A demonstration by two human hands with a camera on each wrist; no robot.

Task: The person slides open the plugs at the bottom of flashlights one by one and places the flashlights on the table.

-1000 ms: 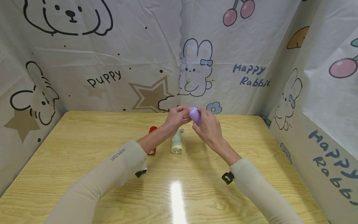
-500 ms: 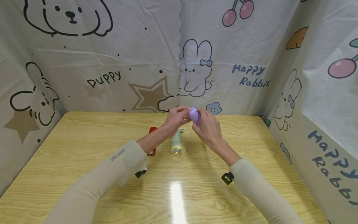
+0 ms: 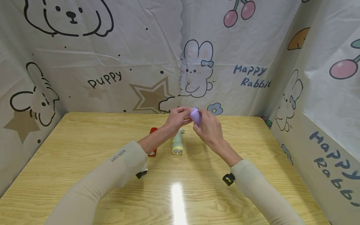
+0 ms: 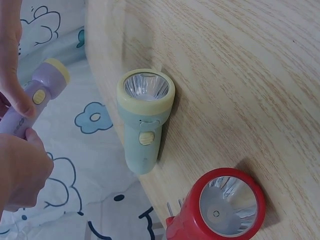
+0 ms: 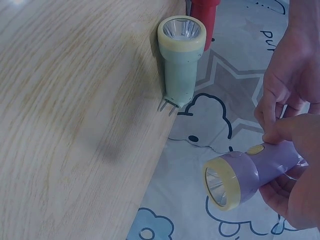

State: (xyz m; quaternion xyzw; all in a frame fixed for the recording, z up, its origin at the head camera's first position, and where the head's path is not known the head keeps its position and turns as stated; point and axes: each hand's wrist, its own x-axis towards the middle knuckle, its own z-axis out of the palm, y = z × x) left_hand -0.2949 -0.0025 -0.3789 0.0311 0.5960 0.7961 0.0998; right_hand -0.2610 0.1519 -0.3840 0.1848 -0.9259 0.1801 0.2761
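Both hands hold a small purple flashlight (image 3: 195,116) in the air above the table's far edge. My right hand (image 3: 210,126) grips its body; in the right wrist view the thumb lies on top, behind the yellow switch, and fingers curl underneath. My left hand (image 3: 177,118) pinches the rear part of the purple flashlight; its exact contact is partly hidden by the other hand. The cream-rimmed lens of the purple flashlight (image 5: 245,172) shows in the right wrist view. A pale green flashlight (image 4: 144,120) and a red flashlight (image 4: 222,207) lie on the table below the hands.
Metal plug prongs (image 5: 167,106) stick out from the green flashlight's tail. The left forearm partly covers the red flashlight in the head view. A wooden table (image 3: 84,134) is bounded by a printed white cloth (image 3: 112,56) behind and at the sides.
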